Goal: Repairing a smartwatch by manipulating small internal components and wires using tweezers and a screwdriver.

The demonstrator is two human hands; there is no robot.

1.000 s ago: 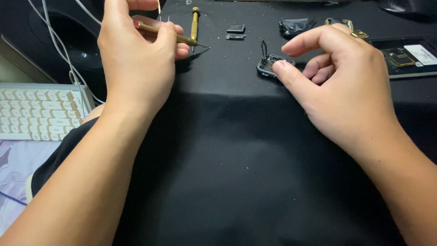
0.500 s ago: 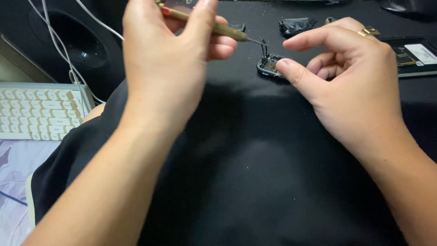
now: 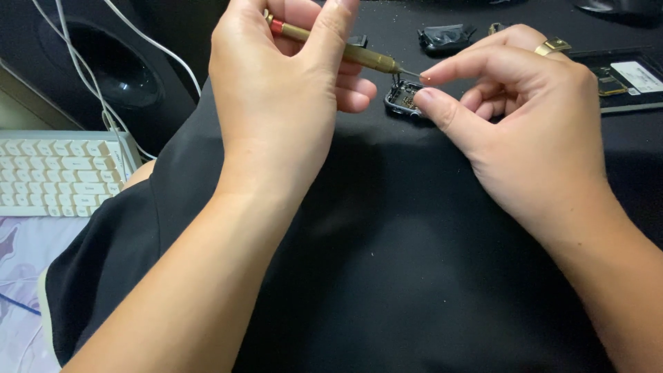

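Note:
My left hand (image 3: 283, 103) grips a slim brass screwdriver (image 3: 352, 52) with a red band near its top. Its thin tip points right, ending just above a small dark device shell (image 3: 402, 99) with exposed insides that lies on the black cloth (image 3: 387, 276). My right hand (image 3: 525, 117), a gold ring on one finger, pinches that shell: the thumb presses its right edge and the forefinger reaches over its top, close to the screwdriver tip.
A white keyboard (image 3: 59, 173) sits at the left edge beside a black speaker (image 3: 103, 69) with white cables. Small black parts (image 3: 445, 36) lie at the back of the cloth. A flat dark board with a white label (image 3: 632, 79) lies far right.
My left hand has carried the screwdriver from the back left over to the shell, bringing its tip next to my right forefinger. My right hand has stayed on the shell.

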